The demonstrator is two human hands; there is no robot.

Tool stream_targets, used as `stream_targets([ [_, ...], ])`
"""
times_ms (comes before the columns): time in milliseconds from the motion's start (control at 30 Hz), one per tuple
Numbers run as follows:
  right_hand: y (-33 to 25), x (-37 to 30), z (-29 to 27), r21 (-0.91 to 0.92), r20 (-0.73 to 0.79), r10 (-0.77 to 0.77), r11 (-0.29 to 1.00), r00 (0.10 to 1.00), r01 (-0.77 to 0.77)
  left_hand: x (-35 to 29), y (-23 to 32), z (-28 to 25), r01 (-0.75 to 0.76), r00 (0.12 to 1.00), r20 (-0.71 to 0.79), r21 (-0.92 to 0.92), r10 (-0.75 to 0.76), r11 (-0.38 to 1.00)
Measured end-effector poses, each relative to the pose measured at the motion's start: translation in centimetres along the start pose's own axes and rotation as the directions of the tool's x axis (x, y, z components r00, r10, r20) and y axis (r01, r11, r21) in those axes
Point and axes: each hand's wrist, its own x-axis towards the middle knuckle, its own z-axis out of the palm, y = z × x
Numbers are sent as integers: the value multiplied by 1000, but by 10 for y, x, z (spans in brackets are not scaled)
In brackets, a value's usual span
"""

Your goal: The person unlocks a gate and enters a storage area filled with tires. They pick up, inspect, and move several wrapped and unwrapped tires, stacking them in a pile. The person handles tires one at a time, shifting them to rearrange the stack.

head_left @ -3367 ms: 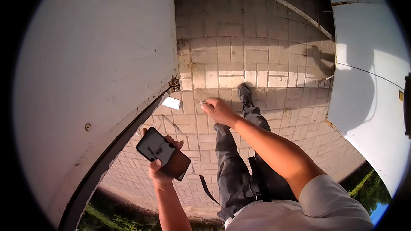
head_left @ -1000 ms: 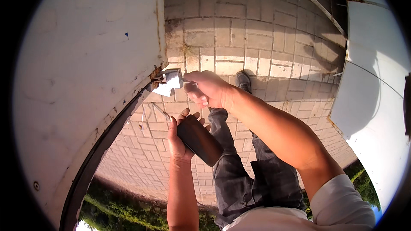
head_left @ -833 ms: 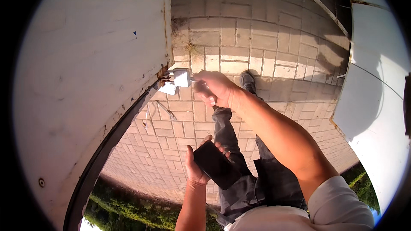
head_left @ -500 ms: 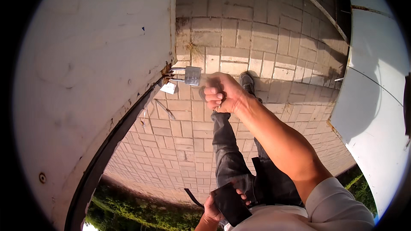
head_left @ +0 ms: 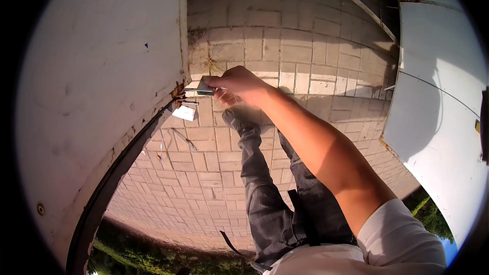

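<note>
A metal padlock [head_left: 205, 86] hangs by its shackle at the rusty corner of a white metal door [head_left: 102, 46] on the left. My right hand [head_left: 239, 84] reaches across and grips the padlock's body, thumb on top and fingers curled below. The body is turned, and one end of the shackle stands free of it. A thin light piece shows at the fingers; whether it is a key I cannot tell. A white tag-like piece [head_left: 184, 112] is just below the shackle. My left hand is out of view.
A second white metal panel [head_left: 433, 97] stands at the right. Brick paving [head_left: 214, 173] lies below, with a thin grey strip [head_left: 184, 140] on it. My shoe [head_left: 237, 121] is beneath the hand. Green plants [head_left: 153, 254] grow along the bottom edge.
My right hand has moved left and closed on the padlock, whose body has turned away from one shackle end. My left hand, with a dark phone-like slab, has left the view.
</note>
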Motion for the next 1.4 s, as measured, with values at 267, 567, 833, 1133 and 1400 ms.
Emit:
stream_targets([
  [267,-41,25,-7,-562,277,23,815,961,142,3,15,-9,-85,921,-337,310,193,947],
  [567,22,39,13,-825,99,-438,466,893,320,18,-27,42,-63,883,-418,351,216,934],
  [833,79,13,93,-45,-362,-346,934,866,355,19,-24,42,-20,903,-403,308,149,951],
  [1133,80,17,105,93,-384,-363,900,849,427,1,-19,40,200,935,-352,396,-52,896],
  [1400,92,29,91,113,-277,-438,869,855,482,-46,-31,27,625,736,-235,-124,-635,771],
])
